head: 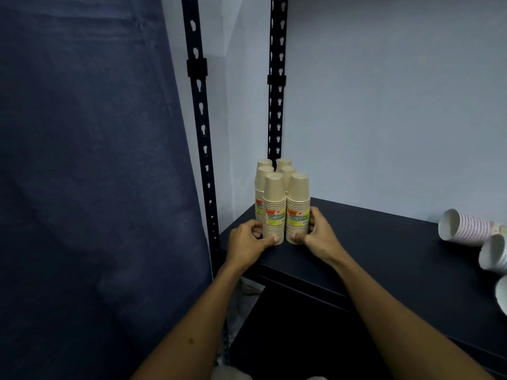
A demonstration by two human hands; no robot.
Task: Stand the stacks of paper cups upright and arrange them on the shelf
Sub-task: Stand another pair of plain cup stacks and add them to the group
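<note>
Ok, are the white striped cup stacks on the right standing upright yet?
No: the white striped stacks lie on their sides at the right end of the shelf, open mouths towards the camera, while only the tan stacks stand upright.

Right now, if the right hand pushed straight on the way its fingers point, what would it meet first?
The front right cup stack, which the right hand already grips at its base; beyond it, probably the front left stack, though depth is unclear.

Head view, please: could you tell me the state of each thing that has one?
Six tan paper cup stacks: upright, rims down, grouped in the shelf corner.
Left hand: grips the front-left stack.
Right hand: grips the front-right stack.
White striped paper cup stacks: lying on their sides.
</note>
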